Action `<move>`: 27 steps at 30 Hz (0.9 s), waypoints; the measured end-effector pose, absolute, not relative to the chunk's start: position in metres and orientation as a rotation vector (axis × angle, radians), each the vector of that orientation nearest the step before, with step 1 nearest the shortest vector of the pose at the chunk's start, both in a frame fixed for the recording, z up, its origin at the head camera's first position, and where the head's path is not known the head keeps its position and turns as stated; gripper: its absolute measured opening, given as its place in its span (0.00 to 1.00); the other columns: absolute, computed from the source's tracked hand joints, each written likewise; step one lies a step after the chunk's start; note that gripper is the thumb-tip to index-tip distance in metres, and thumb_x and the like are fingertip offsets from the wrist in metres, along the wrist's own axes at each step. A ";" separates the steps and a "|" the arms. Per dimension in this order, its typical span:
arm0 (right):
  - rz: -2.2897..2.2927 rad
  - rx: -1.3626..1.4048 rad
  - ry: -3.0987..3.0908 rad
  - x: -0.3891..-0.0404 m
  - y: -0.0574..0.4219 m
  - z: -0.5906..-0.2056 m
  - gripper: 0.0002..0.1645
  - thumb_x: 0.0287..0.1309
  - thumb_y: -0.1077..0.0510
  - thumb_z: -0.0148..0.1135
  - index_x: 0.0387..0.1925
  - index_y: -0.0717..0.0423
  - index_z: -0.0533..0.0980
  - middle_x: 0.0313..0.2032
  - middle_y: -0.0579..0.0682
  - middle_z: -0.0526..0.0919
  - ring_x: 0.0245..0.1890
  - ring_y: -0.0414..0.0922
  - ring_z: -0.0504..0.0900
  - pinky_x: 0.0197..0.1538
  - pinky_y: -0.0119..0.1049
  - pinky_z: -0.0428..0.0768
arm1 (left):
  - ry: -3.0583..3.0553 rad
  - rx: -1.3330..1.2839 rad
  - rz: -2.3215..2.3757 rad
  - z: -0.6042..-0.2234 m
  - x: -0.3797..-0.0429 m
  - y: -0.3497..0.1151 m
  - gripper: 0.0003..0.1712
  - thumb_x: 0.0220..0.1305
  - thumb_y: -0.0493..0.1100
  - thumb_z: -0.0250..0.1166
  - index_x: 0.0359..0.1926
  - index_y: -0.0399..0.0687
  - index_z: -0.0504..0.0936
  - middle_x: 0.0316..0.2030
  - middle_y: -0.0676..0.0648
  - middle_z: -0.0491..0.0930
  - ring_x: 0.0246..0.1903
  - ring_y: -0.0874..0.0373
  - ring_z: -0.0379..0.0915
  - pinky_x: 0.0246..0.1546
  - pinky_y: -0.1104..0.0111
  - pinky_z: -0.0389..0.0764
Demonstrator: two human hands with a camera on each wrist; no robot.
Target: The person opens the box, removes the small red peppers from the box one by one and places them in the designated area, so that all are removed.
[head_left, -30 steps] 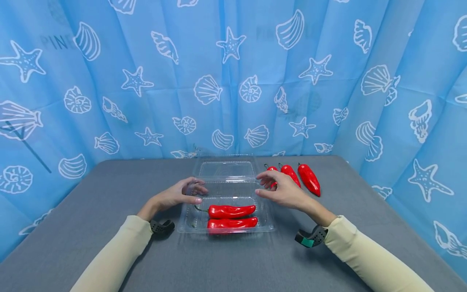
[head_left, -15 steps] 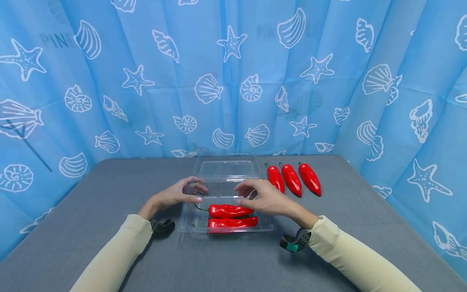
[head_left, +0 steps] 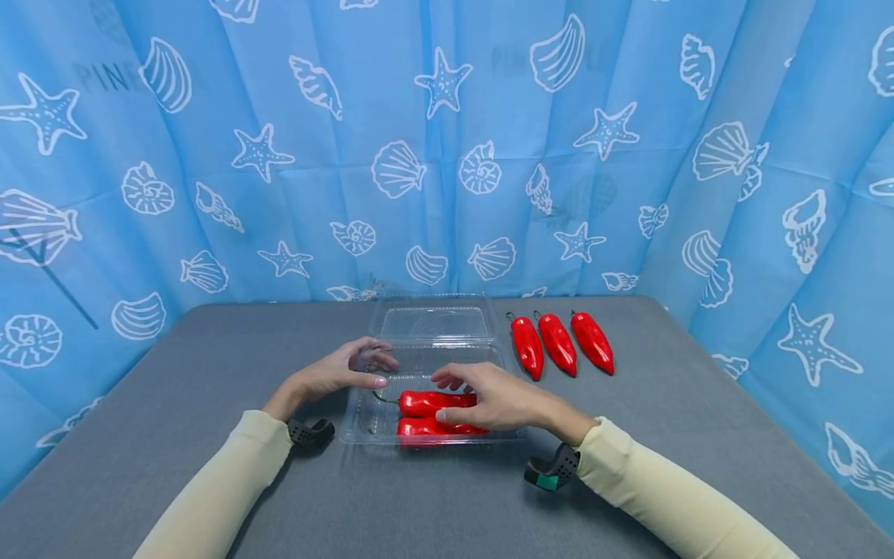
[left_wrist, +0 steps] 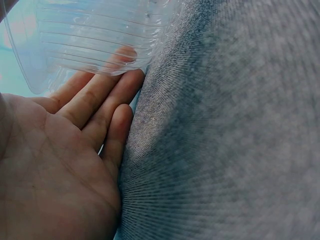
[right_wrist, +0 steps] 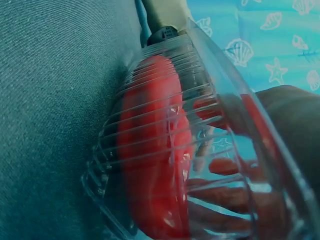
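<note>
A clear plastic clamshell box [head_left: 363, 435] lies with its lid folded back, ribbed walls showing. Inside are two red peppers, the far one [head_left: 426, 403] with a green stem pointing left, the near one [head_left: 417, 427] parallel to it. My left hand [head_left: 342, 369] is at the box's left side; in the left wrist view its loosely extended fingers [left_wrist: 90, 102] lie against the ribbed plastic. Over the peppers' right ends hovers my right hand [head_left: 499, 394], thumb and fingers spread apart. Through the box wall the right wrist view shows a red pepper [right_wrist: 155, 150] and that hand's fingers.
Three more red peppers [head_left: 527, 347] lie side by side on the grey cloth-covered table [head_left: 279, 497], right of the box. The open lid [head_left: 433, 320] stretches toward the back. A blue curtain [head_left: 447, 194] printed with shells and starfish hangs behind the table.
My right hand has moved left and nearer from beside the three loose peppers, to over the peppers in the box. The left hand has stayed at the box's side.
</note>
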State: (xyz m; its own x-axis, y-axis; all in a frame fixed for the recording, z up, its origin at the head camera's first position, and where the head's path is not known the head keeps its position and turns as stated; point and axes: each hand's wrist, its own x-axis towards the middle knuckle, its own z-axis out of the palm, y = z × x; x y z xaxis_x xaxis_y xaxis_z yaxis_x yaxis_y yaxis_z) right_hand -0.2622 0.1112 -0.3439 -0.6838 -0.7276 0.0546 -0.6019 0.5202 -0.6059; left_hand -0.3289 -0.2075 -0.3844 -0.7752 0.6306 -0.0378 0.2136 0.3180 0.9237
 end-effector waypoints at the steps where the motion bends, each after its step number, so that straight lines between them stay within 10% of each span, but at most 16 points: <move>1: -0.877 -1.123 2.559 -0.262 0.111 -0.344 0.36 0.62 0.44 0.68 0.67 0.54 0.72 0.59 0.49 0.81 0.56 0.44 0.79 0.57 0.41 0.79 | 2.198 0.754 1.448 -0.384 -0.329 -0.208 0.44 0.64 0.51 0.68 0.73 0.37 0.59 0.64 0.36 0.74 0.67 0.40 0.66 0.67 0.41 0.64; 27: -0.712 -1.082 2.645 -0.261 0.108 -0.350 0.35 0.62 0.43 0.68 0.66 0.50 0.73 0.55 0.45 0.82 0.52 0.42 0.79 0.54 0.42 0.80 | 2.205 0.757 1.453 -0.387 -0.330 -0.206 0.43 0.65 0.49 0.67 0.73 0.37 0.59 0.64 0.36 0.75 0.67 0.40 0.66 0.67 0.41 0.63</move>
State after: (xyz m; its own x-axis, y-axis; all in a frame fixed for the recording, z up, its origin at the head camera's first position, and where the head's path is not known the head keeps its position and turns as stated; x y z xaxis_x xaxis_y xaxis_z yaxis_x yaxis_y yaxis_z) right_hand -0.2608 0.1079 -0.3498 -0.7136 -0.7005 0.0006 -0.6063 0.6172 -0.5015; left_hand -0.3299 -0.2064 -0.3873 -0.7771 0.6288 -0.0281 0.2223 0.3159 0.9224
